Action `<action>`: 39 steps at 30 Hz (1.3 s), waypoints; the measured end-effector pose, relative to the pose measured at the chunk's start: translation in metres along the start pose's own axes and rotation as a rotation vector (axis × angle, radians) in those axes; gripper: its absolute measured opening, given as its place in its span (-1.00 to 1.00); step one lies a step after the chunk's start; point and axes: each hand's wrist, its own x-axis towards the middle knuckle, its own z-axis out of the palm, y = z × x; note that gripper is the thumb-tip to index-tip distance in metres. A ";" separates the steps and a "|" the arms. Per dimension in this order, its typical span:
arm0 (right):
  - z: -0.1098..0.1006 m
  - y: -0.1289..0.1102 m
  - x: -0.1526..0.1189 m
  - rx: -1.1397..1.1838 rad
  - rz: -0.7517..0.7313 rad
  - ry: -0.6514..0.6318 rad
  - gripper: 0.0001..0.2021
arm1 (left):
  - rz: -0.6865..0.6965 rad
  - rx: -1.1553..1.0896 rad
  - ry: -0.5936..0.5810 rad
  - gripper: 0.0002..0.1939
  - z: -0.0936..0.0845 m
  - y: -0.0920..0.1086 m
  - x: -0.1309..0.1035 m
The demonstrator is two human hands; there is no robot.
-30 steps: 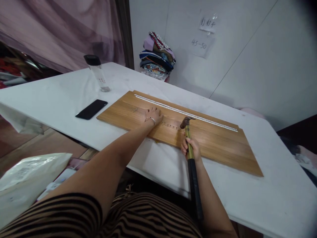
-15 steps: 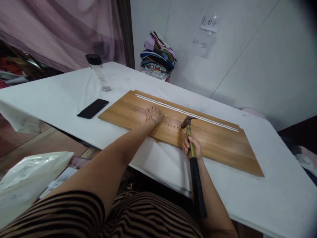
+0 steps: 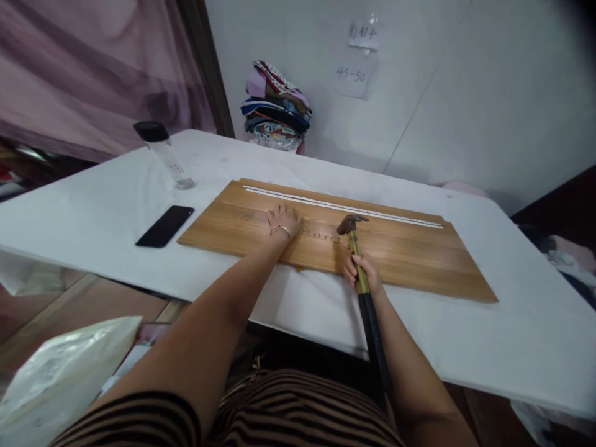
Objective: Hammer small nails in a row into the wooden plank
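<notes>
Left hand (image 3: pixel 285 222): spread flat on board (image 3: pixel 410 254)
Right hand (image 3: pixel 362 268): gripping hammer (image 3: pixel 357 264)
Nails (image 3: pixel 323 236): row between hands, apparently upright

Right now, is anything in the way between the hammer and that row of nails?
Nothing visible is. The hammer, in the right hand, has its head by the right end of the nails; the left hand rests on the board by their left end.
</notes>
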 end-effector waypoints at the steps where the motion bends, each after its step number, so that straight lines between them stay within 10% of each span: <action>1: 0.000 0.000 0.000 -0.004 0.010 0.002 -0.58 | 0.003 0.003 0.001 -0.50 0.000 -0.001 0.000; 39: 0.016 0.011 -0.011 -0.087 -0.020 0.081 -0.55 | 0.056 -0.069 -0.035 -0.50 -0.006 0.000 -0.004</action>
